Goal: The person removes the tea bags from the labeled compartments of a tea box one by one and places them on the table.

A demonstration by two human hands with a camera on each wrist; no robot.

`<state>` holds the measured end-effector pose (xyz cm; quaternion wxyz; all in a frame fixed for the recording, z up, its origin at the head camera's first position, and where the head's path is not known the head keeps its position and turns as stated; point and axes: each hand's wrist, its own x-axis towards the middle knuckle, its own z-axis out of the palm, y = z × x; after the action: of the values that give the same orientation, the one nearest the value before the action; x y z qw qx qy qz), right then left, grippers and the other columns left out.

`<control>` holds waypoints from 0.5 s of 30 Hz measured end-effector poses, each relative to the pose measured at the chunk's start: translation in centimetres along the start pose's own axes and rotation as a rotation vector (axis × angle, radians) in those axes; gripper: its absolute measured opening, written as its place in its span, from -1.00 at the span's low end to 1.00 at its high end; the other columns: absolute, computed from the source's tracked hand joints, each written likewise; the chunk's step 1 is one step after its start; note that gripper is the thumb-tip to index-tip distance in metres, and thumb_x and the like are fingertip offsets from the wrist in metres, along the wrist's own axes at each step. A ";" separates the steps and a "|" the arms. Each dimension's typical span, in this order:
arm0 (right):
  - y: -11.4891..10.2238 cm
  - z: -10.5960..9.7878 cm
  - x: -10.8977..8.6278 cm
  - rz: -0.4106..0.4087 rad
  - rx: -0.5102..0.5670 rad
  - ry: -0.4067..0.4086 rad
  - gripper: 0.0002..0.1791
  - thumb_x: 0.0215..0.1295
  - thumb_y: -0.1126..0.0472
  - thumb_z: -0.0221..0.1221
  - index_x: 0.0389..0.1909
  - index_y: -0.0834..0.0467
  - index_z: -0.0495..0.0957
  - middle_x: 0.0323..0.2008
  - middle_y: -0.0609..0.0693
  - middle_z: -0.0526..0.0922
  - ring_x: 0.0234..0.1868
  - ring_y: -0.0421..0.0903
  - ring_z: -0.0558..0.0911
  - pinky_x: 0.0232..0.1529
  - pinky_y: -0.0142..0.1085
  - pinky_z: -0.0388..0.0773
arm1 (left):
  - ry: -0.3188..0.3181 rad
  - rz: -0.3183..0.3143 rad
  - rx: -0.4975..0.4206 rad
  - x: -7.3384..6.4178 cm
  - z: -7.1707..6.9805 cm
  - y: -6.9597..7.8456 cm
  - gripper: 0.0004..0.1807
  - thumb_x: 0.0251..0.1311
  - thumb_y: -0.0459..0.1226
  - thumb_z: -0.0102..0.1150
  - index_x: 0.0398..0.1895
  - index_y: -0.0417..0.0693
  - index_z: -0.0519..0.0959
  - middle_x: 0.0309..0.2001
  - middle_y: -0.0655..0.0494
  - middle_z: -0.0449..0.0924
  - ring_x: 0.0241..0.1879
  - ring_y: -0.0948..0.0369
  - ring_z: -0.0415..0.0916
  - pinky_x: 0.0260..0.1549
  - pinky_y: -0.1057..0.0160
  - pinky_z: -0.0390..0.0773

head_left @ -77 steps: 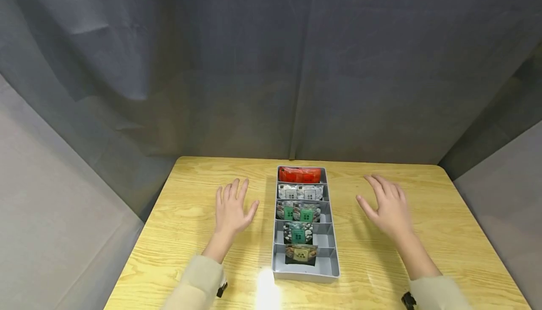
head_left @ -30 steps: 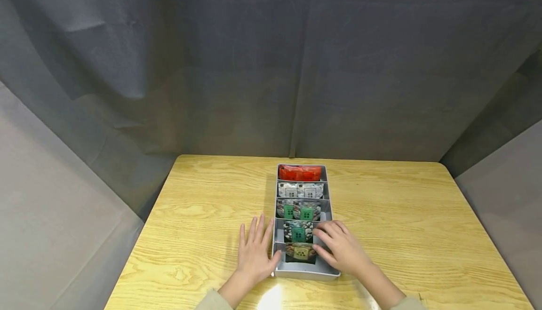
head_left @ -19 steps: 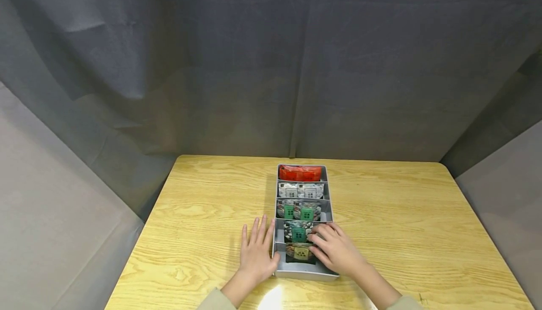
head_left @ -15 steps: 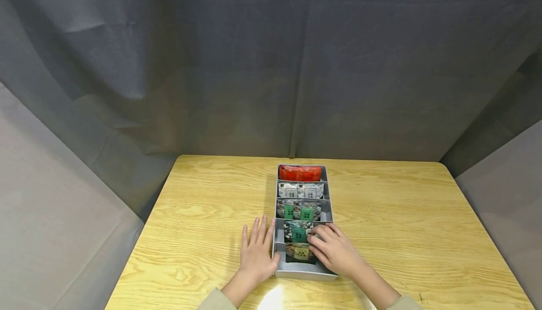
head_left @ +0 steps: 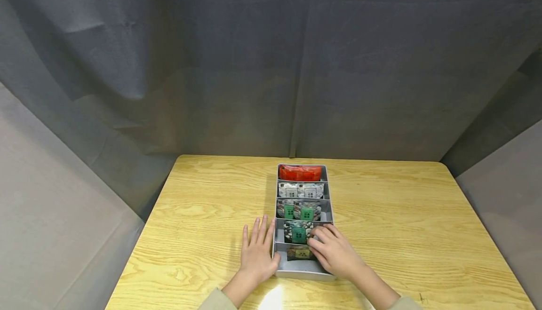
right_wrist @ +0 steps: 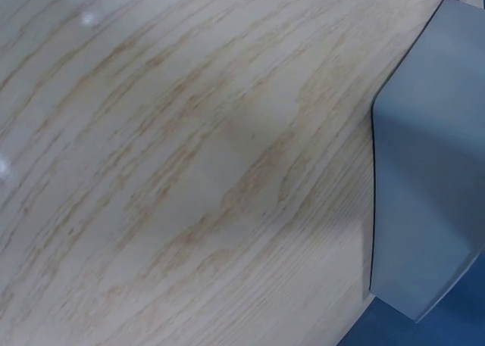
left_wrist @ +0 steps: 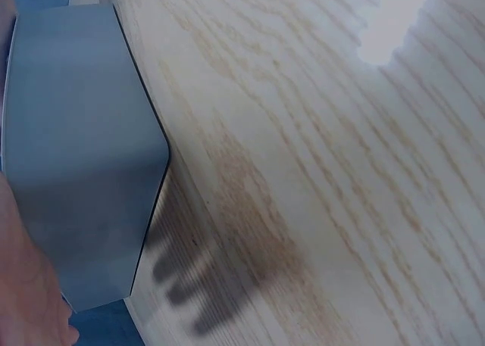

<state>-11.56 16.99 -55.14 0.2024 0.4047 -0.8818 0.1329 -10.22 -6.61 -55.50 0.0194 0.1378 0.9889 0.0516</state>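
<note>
A grey divided tray (head_left: 305, 276) holds small packets in a row of compartments. In the nearest one a dark packet with a yellow label (head_left: 301, 253) leans back, showing less of its front. My right hand (head_left: 340, 256) reaches over the tray's right wall, thumb and fingers curled close together at this packet's right end, pinching it. Just beyond the divider stands a packet with a teal label (head_left: 298, 234), close to the fingertips. My left hand (head_left: 256, 256) lies along the tray's left wall, fingers straight and spread, thumb at the near left corner.
Farther compartments hold packets with green labels (head_left: 306, 213), white packets (head_left: 310, 191) and red packets (head_left: 299, 173). The tray stands on a wood-grain table (head_left: 203, 192). A dark curtain (head_left: 237, 65) hangs behind its far edge.
Both hands came in from the sides to the tray. Over the last half second the yellow-label packet tipped and the tray's near end shifted slightly; the left hand stayed nearly still.
</note>
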 end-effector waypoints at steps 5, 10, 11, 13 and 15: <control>-0.2 -0.7 0.3 0.010 0.035 0.019 -0.96 0.14 0.16 0.11 -0.44 -0.02 0.43 -0.23 -0.05 0.51 -0.13 -0.09 0.47 0.01 -0.09 0.31 | 0.002 -0.004 -0.004 -0.1 0.1 0.0 -0.13 0.09 0.07 -0.05 0.45 0.06 -0.12 0.45 0.05 -0.30 0.41 0.03 -0.32 0.29 -0.11 -0.35; 0.2 -2.1 0.6 0.025 0.039 0.062 -0.95 0.19 0.14 0.08 -0.42 0.00 0.48 -0.20 -0.03 0.51 -0.12 -0.07 0.47 0.05 -0.05 0.26 | 0.012 -0.005 -0.009 -0.1 0.1 0.0 -0.12 0.08 0.07 -0.05 0.44 0.06 -0.11 0.45 0.03 -0.29 0.41 0.02 -0.32 0.29 -0.13 -0.29; 0.3 -2.5 0.7 0.032 0.035 0.069 -0.93 0.20 0.13 0.06 -0.41 0.00 0.49 -0.19 -0.03 0.51 -0.12 -0.06 0.47 0.05 -0.04 0.26 | 0.012 -0.006 -0.008 -0.1 0.1 0.0 -0.12 0.08 0.07 -0.05 0.45 0.06 -0.12 0.45 0.03 -0.29 0.41 0.02 -0.32 0.29 -0.14 -0.28; 0.7 -3.4 1.0 0.046 0.032 0.093 -0.84 0.28 0.09 -0.02 -0.39 0.01 0.51 -0.19 -0.03 0.50 -0.12 -0.05 0.47 0.05 -0.01 0.26 | 0.012 -0.009 -0.010 -0.1 0.1 0.0 -0.13 0.08 0.07 -0.06 0.44 0.07 -0.12 0.45 0.03 -0.29 0.41 0.02 -0.33 0.29 -0.14 -0.29; 1.1 -4.4 1.2 0.061 0.039 0.122 -0.75 0.35 0.06 -0.09 -0.37 0.03 0.52 -0.19 -0.02 0.51 -0.13 -0.03 0.47 0.04 0.00 0.25 | 0.010 -0.014 -0.012 -0.1 0.0 0.1 -0.13 0.08 0.06 -0.06 0.45 0.07 -0.12 0.45 0.03 -0.29 0.41 0.03 -0.34 0.29 -0.13 -0.29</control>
<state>-12.07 18.64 -50.77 0.2437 0.3728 -0.8770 0.1802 -10.10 -6.54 -55.54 0.0154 0.1305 0.9896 0.0581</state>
